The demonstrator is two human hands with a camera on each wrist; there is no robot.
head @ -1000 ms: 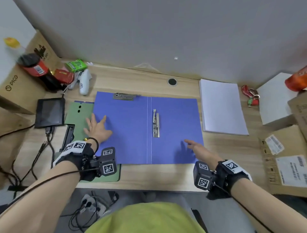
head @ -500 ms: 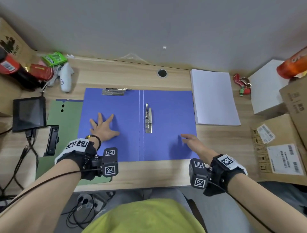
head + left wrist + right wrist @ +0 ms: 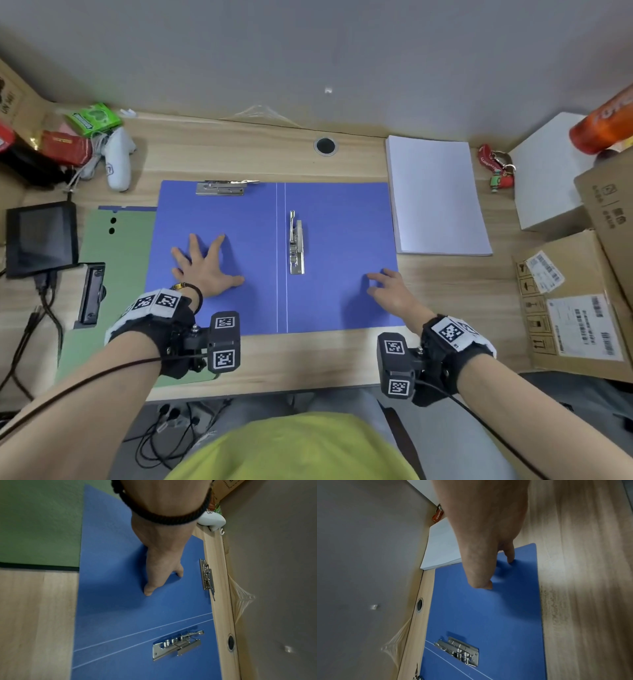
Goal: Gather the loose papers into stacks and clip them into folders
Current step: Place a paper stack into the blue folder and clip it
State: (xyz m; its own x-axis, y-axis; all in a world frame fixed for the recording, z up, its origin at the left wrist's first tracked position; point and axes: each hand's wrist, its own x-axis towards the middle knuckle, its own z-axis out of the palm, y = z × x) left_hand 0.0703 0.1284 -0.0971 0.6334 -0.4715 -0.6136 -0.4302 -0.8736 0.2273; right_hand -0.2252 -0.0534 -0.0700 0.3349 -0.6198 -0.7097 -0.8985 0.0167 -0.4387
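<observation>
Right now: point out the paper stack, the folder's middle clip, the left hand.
paper stack [image 3: 436, 195], head view, middle of top sheet
middle clip [image 3: 296, 245], head view, metal body
left hand [image 3: 205, 269], head view, back of hand

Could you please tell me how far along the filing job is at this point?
Done: the blue folder lies open and empty. In hand: the left hand and right hand press it flat. Left: the paper stack beside it is unclipped, and the green folder waits underneath.
</observation>
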